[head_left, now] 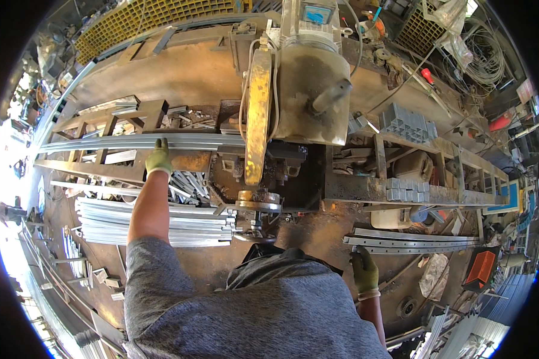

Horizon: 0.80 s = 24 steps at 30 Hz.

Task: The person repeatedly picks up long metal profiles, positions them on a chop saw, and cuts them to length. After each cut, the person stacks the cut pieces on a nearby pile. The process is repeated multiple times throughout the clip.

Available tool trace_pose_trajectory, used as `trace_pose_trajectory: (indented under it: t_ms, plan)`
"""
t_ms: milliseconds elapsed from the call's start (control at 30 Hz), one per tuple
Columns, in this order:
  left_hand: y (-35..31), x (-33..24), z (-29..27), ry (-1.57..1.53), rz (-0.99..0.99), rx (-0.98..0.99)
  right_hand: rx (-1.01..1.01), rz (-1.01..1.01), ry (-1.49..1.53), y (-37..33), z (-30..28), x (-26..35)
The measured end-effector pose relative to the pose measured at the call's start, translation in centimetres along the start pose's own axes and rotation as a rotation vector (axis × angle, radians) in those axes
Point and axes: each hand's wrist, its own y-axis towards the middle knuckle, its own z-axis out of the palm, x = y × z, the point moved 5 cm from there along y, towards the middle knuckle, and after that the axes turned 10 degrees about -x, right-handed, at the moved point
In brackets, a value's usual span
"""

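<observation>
My left hand point(159, 158), in a green-yellow work glove, reaches out to the left of the saw and has its fingers closed over the long metal bars point(108, 144). The bars run across a steel rack to the cut-off saw point(257, 116), whose yellow blade guard stands over their right end. A round grey motor point(311, 87) sits beside the guard. My right hand point(364, 270), gloved too with darkened fingers, hangs low at the right with nothing visible in it. Its fingertips are close to the perforated steel strips point(410, 241); whether they touch is unclear.
A handwheel vise point(257, 201) juts toward me below the saw. Stacked metal tubes point(156, 222) lie under the left rack. Short cut tubes point(407, 190) stand on the right rack point(365, 190). An orange-and-black box point(480, 268) and offcuts lie on the floor.
</observation>
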Motion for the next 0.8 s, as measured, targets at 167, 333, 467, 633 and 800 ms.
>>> trace_pose_trajectory:
  t_ms: [167,333,467,633,800]
  plan:
    - [8.8,-2.2,1.6,0.083,0.13,0.04,-0.015,0.119,-0.106,0.8,0.7,0.6]
    - [10.8,-2.8,1.6,0.109,0.202,0.077,-0.108,0.199,-0.178,0.8,1.1,-1.9]
    - [7.4,-6.4,-0.8,-0.024,0.21,0.061,0.017,0.184,-0.257,2.1,3.5,-2.1]
    - [1.1,-14.7,-3.3,-0.18,0.528,0.037,0.262,-0.01,-0.389,6.2,8.8,2.7]
    - [5.4,-6.4,-1.0,-0.211,0.406,0.059,0.281,-0.126,-0.251,8.3,9.8,7.0]
